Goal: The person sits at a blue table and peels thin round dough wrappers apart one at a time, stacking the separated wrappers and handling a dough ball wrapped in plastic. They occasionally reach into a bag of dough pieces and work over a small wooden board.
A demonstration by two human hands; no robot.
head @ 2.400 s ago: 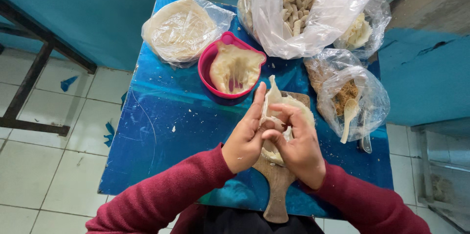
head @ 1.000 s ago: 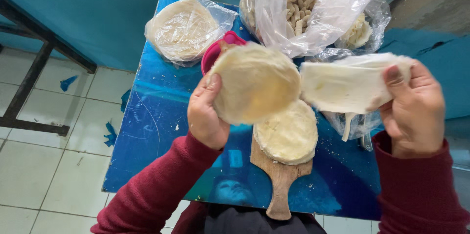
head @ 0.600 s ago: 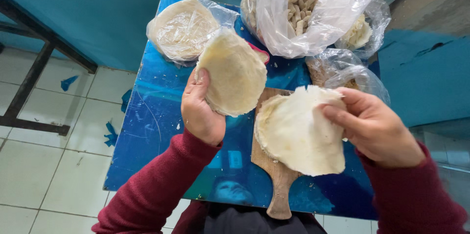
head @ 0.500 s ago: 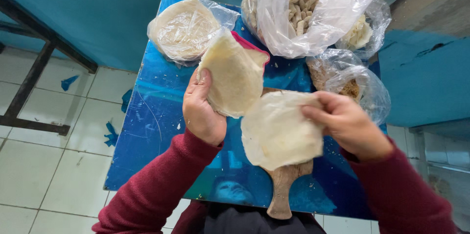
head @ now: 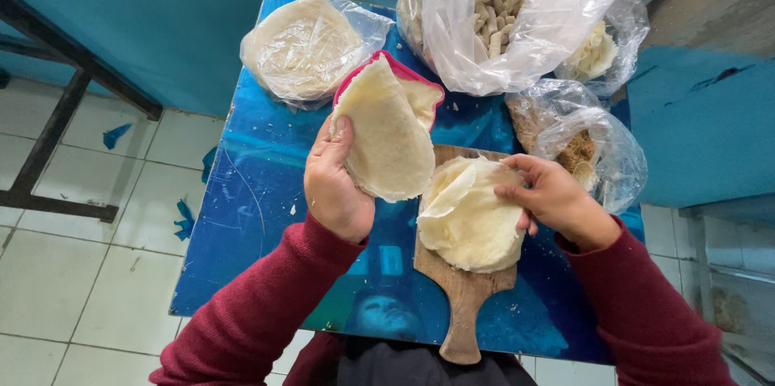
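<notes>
My left hand (head: 335,184) holds a thin round sheet of pale dough (head: 387,136) up by its lower left edge, over the pink bowl (head: 386,67). My right hand (head: 557,200) presses on the right edge of a second pale dough sheet (head: 467,220), which lies partly folded on a wooden paddle board (head: 464,305) on the shiny blue table (head: 242,192).
A clear bag with a stack of round dough sheets (head: 303,47) sits at the table's back left. A large clear bag of beige finger-shaped pieces (head: 508,6) stands at the back. Two smaller bags (head: 593,148) lie at right. A tiled floor (head: 73,273) and dark metal frame (head: 48,127) are left.
The two sheets, pulled apart in the air, have separated: my right hand has brought its sheet down onto the board, while my left hand has shifted its sheet over the pink bowl.
</notes>
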